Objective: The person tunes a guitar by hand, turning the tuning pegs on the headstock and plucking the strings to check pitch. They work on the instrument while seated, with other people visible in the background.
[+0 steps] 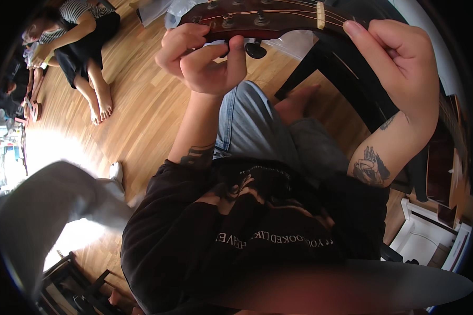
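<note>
A guitar's dark red headstock (257, 20) with silver tuning posts crosses the top of the view. My left hand (202, 55) sits under it, thumb and fingers pinched on a black tuning peg (255, 50). My right hand (399, 58) is curled around the dark guitar neck (352, 63) just below the white nut (320, 14), thumb lying along the neck. I am seated, with blue jeans (247, 126) and a black printed shirt (247, 226) below.
Another person sits on the wooden floor (142, 115) at the upper left, bare feet (102, 105) stretched out. A grey-trousered leg (58, 205) fills the lower left. White furniture (425, 236) stands at the lower right, a dark stand (63, 283) at the bottom left.
</note>
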Action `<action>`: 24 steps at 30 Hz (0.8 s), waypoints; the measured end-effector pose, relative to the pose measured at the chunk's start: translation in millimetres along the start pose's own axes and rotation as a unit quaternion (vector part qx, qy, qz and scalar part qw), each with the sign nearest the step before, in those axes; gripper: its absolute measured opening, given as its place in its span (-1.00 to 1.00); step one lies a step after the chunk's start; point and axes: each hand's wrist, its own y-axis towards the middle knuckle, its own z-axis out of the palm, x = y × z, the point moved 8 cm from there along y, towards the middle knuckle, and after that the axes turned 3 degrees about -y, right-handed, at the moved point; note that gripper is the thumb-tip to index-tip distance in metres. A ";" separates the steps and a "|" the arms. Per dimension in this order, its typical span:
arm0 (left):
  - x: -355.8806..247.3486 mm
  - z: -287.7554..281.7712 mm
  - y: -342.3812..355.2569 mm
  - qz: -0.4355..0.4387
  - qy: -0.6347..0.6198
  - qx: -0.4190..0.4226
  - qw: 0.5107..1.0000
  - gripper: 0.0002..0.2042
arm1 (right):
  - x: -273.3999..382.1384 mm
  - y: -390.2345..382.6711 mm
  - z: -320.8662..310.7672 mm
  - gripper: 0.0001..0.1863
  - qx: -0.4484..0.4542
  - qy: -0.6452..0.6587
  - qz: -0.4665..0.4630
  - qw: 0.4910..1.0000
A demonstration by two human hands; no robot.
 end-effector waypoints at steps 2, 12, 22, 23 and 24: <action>-1.2 0.1 0.6 0.006 -0.027 -0.002 1.000 -0.66 | -5.8 -0.9 1.3 -0.48 0.009 0.008 0.009 1.000; -7.2 -0.6 10.8 -0.053 0.001 0.125 0.991 -0.74 | -2.3 -0.8 0.9 -0.48 -0.001 0.017 0.010 1.000; -1.8 -8.3 11.9 0.008 0.006 0.105 0.994 -0.71 | 2.2 0.6 -1.3 -0.48 -0.009 -0.003 -0.009 1.000; -3.6 -7.2 14.6 -0.001 0.019 0.108 0.994 -0.71 | 1.7 0.9 -0.9 -0.48 -0.008 -0.003 -0.007 1.000; -5.4 -4.3 17.2 0.002 0.035 0.103 0.994 -0.72 | 2.6 1.3 -1.0 -0.48 -0.012 0.002 -0.007 1.000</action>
